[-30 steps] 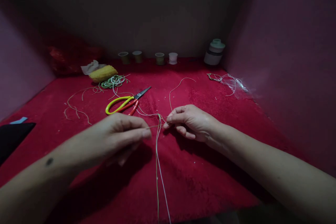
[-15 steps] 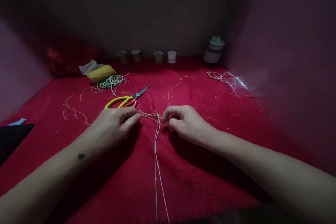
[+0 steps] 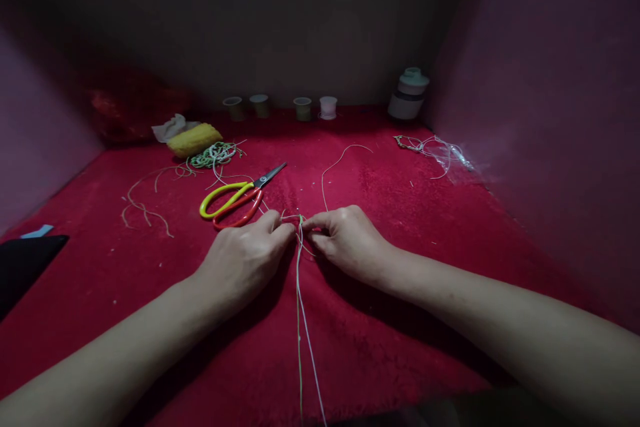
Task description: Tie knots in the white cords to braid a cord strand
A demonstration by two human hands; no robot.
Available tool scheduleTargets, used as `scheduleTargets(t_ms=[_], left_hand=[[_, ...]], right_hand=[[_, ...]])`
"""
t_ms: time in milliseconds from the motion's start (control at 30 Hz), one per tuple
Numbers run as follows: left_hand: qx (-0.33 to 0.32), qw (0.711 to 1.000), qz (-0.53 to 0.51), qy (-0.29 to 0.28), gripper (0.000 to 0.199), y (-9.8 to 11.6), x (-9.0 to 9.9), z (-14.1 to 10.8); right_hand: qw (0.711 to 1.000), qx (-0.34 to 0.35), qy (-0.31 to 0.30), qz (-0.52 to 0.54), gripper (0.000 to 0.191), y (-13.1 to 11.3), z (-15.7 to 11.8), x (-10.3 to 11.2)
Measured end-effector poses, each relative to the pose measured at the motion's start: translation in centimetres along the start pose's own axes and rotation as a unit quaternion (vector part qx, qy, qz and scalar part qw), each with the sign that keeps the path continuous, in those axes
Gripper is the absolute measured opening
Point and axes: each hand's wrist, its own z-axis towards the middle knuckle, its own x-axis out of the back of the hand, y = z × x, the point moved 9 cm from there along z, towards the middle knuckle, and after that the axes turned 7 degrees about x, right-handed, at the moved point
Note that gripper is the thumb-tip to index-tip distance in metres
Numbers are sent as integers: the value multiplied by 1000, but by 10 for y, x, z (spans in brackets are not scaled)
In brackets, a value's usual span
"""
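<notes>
Thin white and green cords (image 3: 299, 280) meet at a small knot (image 3: 301, 219) in the middle of the red cloth. From there two strands run straight down to the near edge. Left of the knot, my left hand (image 3: 250, 243) is closed, thumb and forefinger pinching a cord. My right hand (image 3: 347, 237) is closed just right of the knot, its fingertips pinching cord close to it. Beyond my right hand a loose cord end (image 3: 330, 170) curves away over the cloth. Scissors (image 3: 235, 200) with one yellow and one red handle lie just beyond my left hand, blades pointing away.
Several thread spools (image 3: 303, 109) stand along the back, with a lidded bottle (image 3: 409, 95) at right. Back left are a yellow roll (image 3: 195, 140) and tangled green-white cord (image 3: 213, 155). More cord with clear plastic (image 3: 453, 159) lies right. A black object (image 3: 27, 267) sits at the left edge.
My left hand has moved right and nearer, up to the knot, uncovering the scissors' handles. My right hand has shifted slightly left, its fingertips closer to the knot.
</notes>
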Motion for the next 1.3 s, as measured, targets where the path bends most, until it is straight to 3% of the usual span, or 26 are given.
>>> scheduleTargets(t_ms=[100, 167, 333, 567, 667, 767, 833, 900, 933, 1000, 1067, 1100, 1200, 1300], left_hand=[[-51, 980, 192, 20, 28, 12, -7, 0], [-65, 967, 242, 33, 30, 17, -8, -1], [-51, 958, 278, 54, 32, 17, -7, 0], [-42, 955, 287, 59, 34, 12, -7, 5], [-45, 965, 252, 59, 32, 9, -5, 5], [-40, 980, 159, 110, 27, 10, 15, -1], [4, 990, 41, 138, 24, 5, 32, -5], [104, 984, -130, 68, 23, -8, 27, -6], [159, 960, -228, -1, 24, -13, 14, -8], [237, 869, -411, -138, 25, -9, -18, -14], [256, 776, -540, -203, 23, 2, -37, -17], [251, 743, -581, -220, 20, 6, -43, -17], [243, 693, -625, -264, 19, 12, -57, -18], [256, 684, -626, -272, 21, 8, -62, -20]], right_hand=[[1000, 3, -7, 16, 23, -1, 2, -3], [1000, 1, -7, 18, 22, -1, 2, -4], [1000, 15, 5, 3, 18, -2, 0, -4], [992, 80, -4, -97, 18, -13, -2, -7], [993, 69, -6, -98, 16, -10, -2, -6], [995, 43, 12, -89, 13, -4, -2, 0], [996, 29, 26, -78, 13, -1, -2, 5], [997, 21, 36, -60, 13, 0, -2, 9], [998, 18, 42, -48, 14, 0, -2, 10], [998, 20, 60, -28, 14, -2, -2, 14], [995, 31, 89, -17, 13, -5, -2, 20], [993, 38, 110, -14, 12, -6, -1, 25], [984, 46, 174, 1, 12, -2, 1, 42], [971, 26, 236, 1, 13, 15, 5, 64]])
